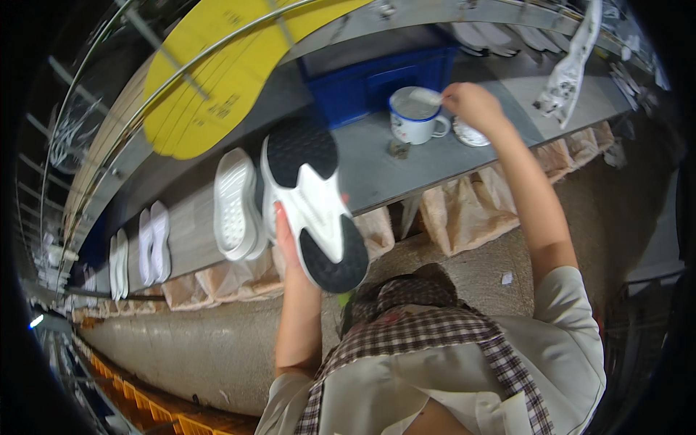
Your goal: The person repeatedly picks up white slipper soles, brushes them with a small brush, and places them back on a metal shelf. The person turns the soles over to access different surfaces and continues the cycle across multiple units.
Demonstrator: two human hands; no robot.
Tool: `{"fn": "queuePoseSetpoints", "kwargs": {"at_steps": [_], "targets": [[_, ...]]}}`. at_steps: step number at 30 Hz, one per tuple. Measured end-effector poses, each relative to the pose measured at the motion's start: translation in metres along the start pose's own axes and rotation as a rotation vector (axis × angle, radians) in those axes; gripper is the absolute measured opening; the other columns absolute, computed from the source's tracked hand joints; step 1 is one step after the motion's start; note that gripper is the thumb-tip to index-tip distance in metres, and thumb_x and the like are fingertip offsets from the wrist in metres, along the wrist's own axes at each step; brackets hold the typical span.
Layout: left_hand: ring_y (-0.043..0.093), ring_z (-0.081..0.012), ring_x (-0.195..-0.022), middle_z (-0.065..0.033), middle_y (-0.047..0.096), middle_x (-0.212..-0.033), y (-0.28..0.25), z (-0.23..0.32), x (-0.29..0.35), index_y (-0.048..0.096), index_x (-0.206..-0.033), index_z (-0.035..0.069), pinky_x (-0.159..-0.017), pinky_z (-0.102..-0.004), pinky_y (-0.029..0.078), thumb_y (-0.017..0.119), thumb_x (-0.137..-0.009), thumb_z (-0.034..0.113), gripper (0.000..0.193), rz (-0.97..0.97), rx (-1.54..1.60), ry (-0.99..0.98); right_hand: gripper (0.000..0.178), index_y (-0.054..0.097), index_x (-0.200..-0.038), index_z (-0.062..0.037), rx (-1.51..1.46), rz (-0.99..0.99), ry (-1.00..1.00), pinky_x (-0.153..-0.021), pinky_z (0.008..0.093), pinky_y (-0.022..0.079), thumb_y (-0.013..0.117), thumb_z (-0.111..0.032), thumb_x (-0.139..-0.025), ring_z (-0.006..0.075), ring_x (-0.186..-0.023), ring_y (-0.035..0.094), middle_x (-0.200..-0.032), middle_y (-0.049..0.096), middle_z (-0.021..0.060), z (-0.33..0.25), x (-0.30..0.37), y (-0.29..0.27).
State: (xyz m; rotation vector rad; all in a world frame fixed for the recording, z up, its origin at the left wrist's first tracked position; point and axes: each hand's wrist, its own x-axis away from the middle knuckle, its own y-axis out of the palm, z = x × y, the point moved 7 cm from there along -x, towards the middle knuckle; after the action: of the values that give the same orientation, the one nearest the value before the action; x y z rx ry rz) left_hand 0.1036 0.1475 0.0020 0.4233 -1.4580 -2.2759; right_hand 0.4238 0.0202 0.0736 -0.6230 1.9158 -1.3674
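Observation:
My left hand (288,235) grips a white shoe sole (330,210) with black tread patches at both ends, tread side up. Most of my left fingers are hidden beneath it. At the far right, my right hand (475,107) is closed in a pinch on a pale, slim piece (426,96) whose other end reaches over the mouth of a mug; its kind is not clear. The white enamel mug (415,129) has a blue rim and holds something greyish. A round white item (471,135) lies under my right wrist, partly covered.
White soles (235,206) lie on the grey bench (377,181), with more pairs (154,243) farther left. A blue bin (348,98) stands behind the mug. A yellow sole-shaped sheet (210,87) hangs behind metal rails. Pale sacks (464,210) line the bench's front edge.

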Motion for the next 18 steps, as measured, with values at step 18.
{"fn": "queuePoseSetpoints", "kwargs": {"at_steps": [18], "targets": [[0.065,-0.0293,-0.094,-0.0175,0.063,-0.110,0.005,-0.012,0.001,0.051,-0.125,0.001,-0.080,-0.0388,0.055,0.039,-0.095,0.051,0.060,0.162,0.049,-0.193,0.024,0.070,-0.105,-0.0126,-0.786,0.062,-0.556,-0.052,0.0316,0.047,0.068,-0.019,-0.082,0.0224,-0.060,0.060,-0.077,0.062,0.0053,-0.169,0.136,0.001]]}}
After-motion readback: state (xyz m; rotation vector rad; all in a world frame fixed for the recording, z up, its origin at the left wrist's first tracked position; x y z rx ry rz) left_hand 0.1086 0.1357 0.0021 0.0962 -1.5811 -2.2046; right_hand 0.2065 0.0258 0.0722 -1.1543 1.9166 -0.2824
